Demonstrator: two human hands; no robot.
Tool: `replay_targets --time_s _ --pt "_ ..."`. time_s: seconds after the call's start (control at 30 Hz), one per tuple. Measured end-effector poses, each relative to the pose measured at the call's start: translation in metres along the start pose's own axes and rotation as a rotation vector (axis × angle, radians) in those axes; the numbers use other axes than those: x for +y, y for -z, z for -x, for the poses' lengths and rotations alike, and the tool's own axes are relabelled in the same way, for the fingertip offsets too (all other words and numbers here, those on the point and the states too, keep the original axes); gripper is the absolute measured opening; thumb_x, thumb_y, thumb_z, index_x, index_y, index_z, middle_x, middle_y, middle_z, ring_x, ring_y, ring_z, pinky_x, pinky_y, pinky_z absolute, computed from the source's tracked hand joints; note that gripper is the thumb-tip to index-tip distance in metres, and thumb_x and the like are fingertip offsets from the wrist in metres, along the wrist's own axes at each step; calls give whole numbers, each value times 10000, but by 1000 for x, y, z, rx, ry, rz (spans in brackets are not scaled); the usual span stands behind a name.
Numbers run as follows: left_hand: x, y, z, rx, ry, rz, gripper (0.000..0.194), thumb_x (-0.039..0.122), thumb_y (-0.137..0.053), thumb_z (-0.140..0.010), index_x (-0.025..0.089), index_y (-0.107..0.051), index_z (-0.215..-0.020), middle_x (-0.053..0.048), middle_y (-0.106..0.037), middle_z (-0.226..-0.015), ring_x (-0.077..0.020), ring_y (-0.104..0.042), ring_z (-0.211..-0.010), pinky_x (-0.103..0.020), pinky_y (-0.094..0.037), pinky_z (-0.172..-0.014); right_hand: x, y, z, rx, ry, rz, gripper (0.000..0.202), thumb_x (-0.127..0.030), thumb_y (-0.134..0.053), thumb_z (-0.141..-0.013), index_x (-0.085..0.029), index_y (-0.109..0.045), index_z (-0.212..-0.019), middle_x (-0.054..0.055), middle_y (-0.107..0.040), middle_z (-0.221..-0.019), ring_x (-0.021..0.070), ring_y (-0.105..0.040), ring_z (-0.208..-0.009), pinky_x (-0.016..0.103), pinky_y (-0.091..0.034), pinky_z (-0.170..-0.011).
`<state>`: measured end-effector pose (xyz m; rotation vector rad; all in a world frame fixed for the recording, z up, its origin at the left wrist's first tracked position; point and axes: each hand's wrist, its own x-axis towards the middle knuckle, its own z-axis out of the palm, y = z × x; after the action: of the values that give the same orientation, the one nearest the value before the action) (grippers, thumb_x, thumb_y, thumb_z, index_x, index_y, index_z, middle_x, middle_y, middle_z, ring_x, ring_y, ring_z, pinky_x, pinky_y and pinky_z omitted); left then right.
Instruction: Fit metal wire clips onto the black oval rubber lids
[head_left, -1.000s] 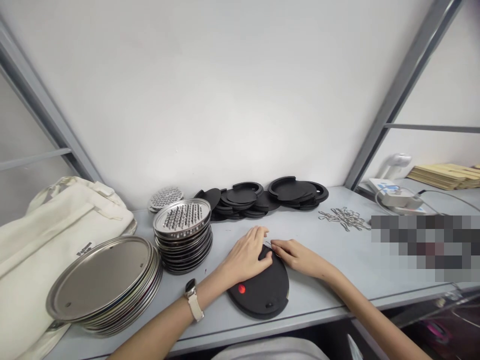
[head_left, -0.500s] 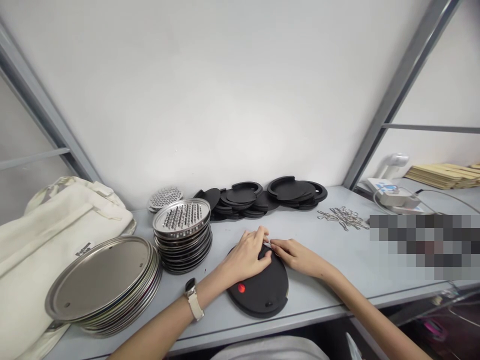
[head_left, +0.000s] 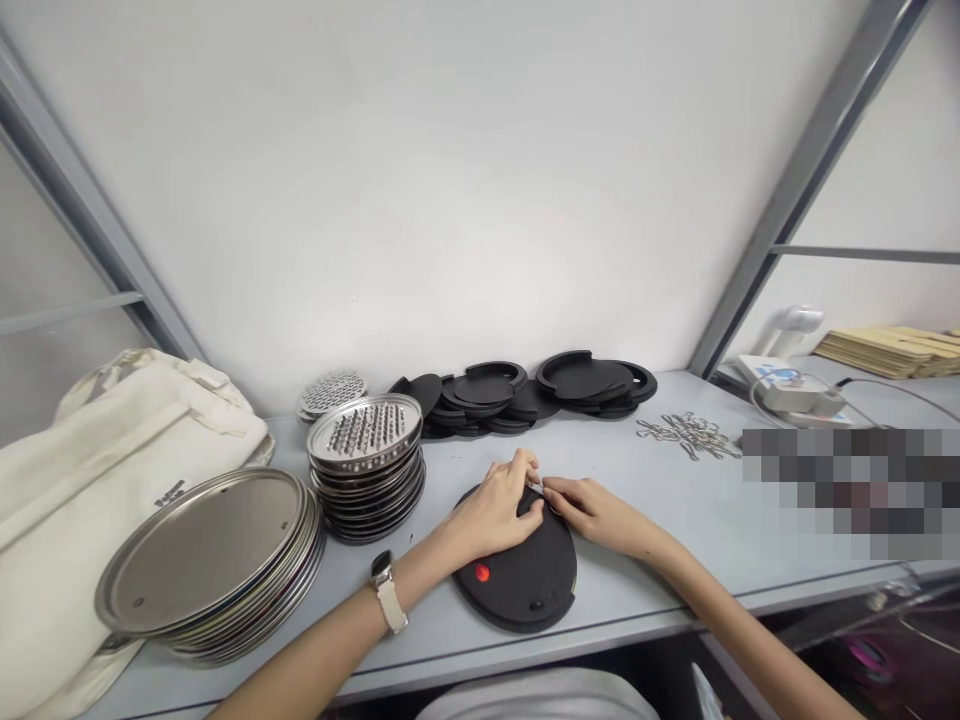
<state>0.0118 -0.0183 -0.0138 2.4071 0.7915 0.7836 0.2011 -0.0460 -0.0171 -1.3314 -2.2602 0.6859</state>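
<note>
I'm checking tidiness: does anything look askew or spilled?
Mildly: the matte black round discs at the back lie overlapped and askew, unlike the neatly stacked round silver-grey metal plates. No spill shows.

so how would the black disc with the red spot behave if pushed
The black disc would probably slide rather than roll or tip, since it lies flat and low on the table. It likely feels stiff, its face showing no crease under the left hand.

This looks like a small workshop to me. The grey table [head_left: 720,520] carries like parts in batches: grater-like discs [head_left: 367,480] stacked at left, black rounds [head_left: 480,390] piled far back, bent wire pieces [head_left: 688,436] heaped at right.
</note>
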Motion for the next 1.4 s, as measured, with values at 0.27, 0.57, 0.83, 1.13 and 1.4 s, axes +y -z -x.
replay_targets --time_s 0.27,0.57,0.83,1.13,1.4 --pt "0 1 1 -20 7 -4 348 141 -518 -787 211 -365 -1091 -62 -559 -1033 -218 -515 -1008 -353 -433 -879 -2 -1 1 5 -23 -31 373 -365 -276 -957 -174 -536 -769 -7 -535 -662 135 -467 -612 234 -362 -607" --pt "1 1 1 -22 -7 -9 337 143 -512 -786 214 -365 -1081 -63 -553 -1042 -220 -516 -1004 -357 -441 -870 -1 -8 4 69 -31 -76 366 -375 -296 -947 -158 -572 -840 1 -567 -700 133 -468 -627 232 -375 -608" --pt "1 1 1 -14 -15 -17 337 134 -518 -779 211 -366 -1069 -62 -556 -1023 -216 -519 -1002 -347 -443 -866 -1 -6 6 68 0 -52 341 -359 -291 -948 -167 -536 -811 -14 -506 -649 117 -407 -578 226 -348 -571" --pt "2 2 1 -27 -22 -26 326 135 -520 -783 205 -366 -1062 -66 -560 -1027 -223 -517 -1005 -363 -436 -884 -1 -5 7 79 48 -9 304 -331 -302 -953 -185 -492 -766 -14 -511 -660 119 -429 -579 228 -362 -598" --pt "2 1 0 -24 -13 -18 327 134 -514 -787 208 -364 -1068 -67 -556 -1026 -227 -509 -1016 -361 -438 -884 -3 -3 6 57 28 -20 331 -348 -289 -952 -182 -488 -745 -9 -506 -647 121 -420 -578 234 -357 -585"
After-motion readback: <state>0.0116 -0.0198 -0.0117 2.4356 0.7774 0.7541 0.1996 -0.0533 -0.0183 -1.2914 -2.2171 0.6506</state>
